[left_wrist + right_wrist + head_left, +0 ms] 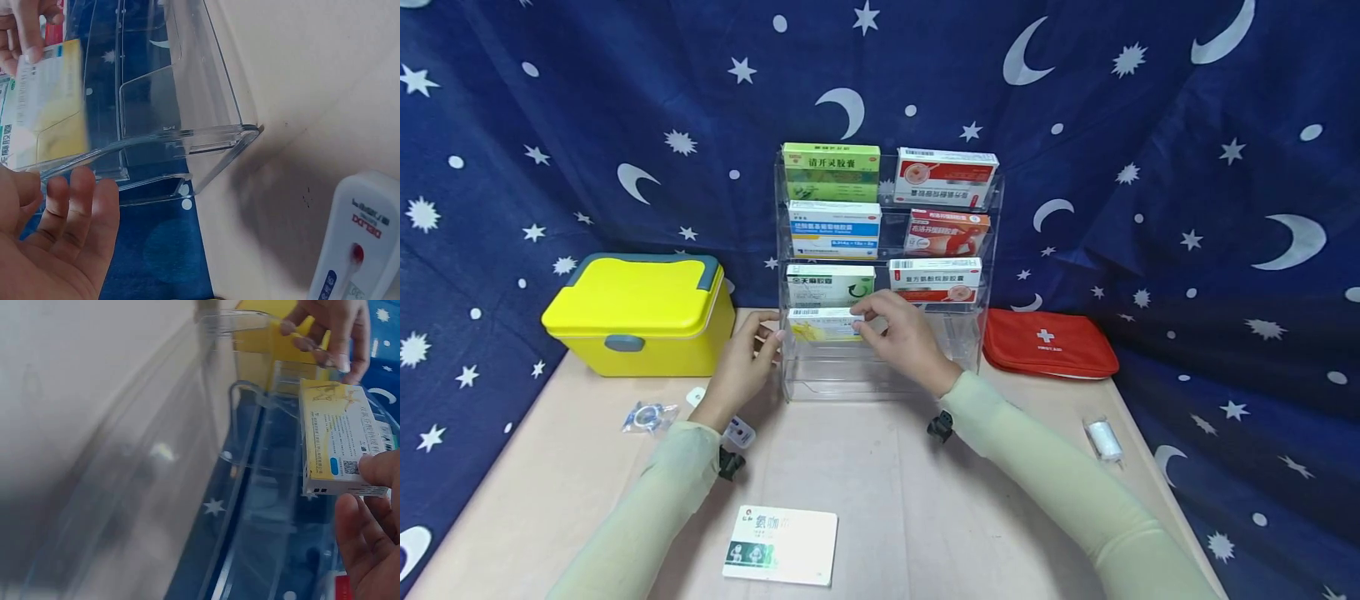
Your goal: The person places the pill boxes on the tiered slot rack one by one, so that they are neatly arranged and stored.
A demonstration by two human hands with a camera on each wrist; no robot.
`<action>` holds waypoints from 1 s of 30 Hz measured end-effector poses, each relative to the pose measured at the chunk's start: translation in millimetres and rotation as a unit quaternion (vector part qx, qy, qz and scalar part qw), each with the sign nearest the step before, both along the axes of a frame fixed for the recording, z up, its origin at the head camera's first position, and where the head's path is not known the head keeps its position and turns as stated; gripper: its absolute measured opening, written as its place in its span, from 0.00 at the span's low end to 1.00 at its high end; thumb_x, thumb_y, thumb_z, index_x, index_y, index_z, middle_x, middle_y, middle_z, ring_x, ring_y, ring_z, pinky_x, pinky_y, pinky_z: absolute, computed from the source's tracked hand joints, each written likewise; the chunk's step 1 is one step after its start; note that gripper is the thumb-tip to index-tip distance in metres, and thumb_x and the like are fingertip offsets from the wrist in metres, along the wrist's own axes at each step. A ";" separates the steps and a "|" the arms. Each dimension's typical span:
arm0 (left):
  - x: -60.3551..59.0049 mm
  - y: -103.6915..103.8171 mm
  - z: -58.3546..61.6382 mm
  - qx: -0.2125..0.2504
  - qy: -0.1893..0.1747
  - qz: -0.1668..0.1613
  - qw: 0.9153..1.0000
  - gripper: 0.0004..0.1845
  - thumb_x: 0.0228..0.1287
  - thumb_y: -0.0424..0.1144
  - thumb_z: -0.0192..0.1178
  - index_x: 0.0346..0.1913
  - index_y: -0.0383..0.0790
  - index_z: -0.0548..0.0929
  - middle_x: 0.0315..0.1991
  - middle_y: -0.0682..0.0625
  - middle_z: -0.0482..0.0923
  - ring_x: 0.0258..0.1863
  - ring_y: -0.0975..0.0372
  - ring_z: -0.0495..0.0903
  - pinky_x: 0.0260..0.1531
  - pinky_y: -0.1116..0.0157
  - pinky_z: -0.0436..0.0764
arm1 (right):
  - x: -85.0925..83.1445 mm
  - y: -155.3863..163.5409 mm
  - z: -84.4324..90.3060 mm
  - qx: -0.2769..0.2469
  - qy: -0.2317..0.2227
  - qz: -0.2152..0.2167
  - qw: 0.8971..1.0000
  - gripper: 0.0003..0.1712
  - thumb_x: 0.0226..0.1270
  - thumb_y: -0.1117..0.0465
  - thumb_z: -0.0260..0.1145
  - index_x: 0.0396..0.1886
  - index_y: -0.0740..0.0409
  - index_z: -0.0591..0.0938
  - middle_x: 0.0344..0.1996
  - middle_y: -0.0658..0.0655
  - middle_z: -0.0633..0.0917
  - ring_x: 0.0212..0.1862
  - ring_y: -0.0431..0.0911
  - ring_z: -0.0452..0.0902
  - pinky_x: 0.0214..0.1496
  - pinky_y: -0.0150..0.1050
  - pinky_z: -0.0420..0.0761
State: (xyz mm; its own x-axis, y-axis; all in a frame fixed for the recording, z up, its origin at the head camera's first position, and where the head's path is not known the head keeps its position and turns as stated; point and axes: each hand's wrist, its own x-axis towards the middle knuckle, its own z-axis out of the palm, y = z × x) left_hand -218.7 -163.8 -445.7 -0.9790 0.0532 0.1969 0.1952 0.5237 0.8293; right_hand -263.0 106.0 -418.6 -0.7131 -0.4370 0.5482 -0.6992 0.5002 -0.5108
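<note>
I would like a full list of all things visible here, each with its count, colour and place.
yellow-and-white box: 1, at the rack's fourth tier, left side, held by both hands.
clear rack: 1, transparent, table centre back.
boxes on the rack: 6, green, white, red and orange, upper three tiers.
yellow case: 1, grey handle, table left.
red pouch: 1, white cross, right of the rack.
white box: 1, lying flat at the near edge.
white roll: 1, table right.
wrapped item: 1, clear packet, table left.
thermometer: 1, white, beside the left wrist.
left hand: at the box's left end.
right hand: fingers on its right end.
</note>
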 end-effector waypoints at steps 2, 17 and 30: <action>0.1 0.3 -0.4 0.000 0.002 -0.001 1.000 0.18 0.79 0.38 0.55 0.66 0.42 0.72 0.40 0.42 0.79 0.34 0.53 0.83 0.31 0.58 0.82 | 0.0 -0.6 -5.5 0.015 -0.001 -0.003 1.000 0.09 0.68 0.62 0.73 0.46 0.51 0.85 0.45 0.44 0.82 0.44 0.38 0.80 0.34 0.32 0.80; -2.3 0.8 -3.4 0.018 0.006 -0.005 1.000 0.18 0.78 0.37 0.57 0.66 0.43 0.73 0.42 0.44 0.79 0.33 0.54 0.84 0.32 0.59 0.84 | 5.9 5.8 -14.4 0.041 -0.003 -0.006 0.999 0.10 0.68 0.62 0.72 0.48 0.53 0.88 0.47 0.46 0.81 0.39 0.37 0.77 0.39 0.33 0.81; -2.2 0.2 -2.5 0.035 0.060 -0.002 0.998 0.29 0.73 0.30 0.60 0.73 0.49 0.68 0.45 0.45 0.76 0.34 0.55 0.80 0.30 0.65 0.84 | -4.7 86.2 74.7 0.100 0.105 -0.151 0.978 0.17 0.65 0.62 0.73 0.54 0.54 0.87 0.50 0.54 0.81 0.51 0.51 0.76 0.45 0.50 0.80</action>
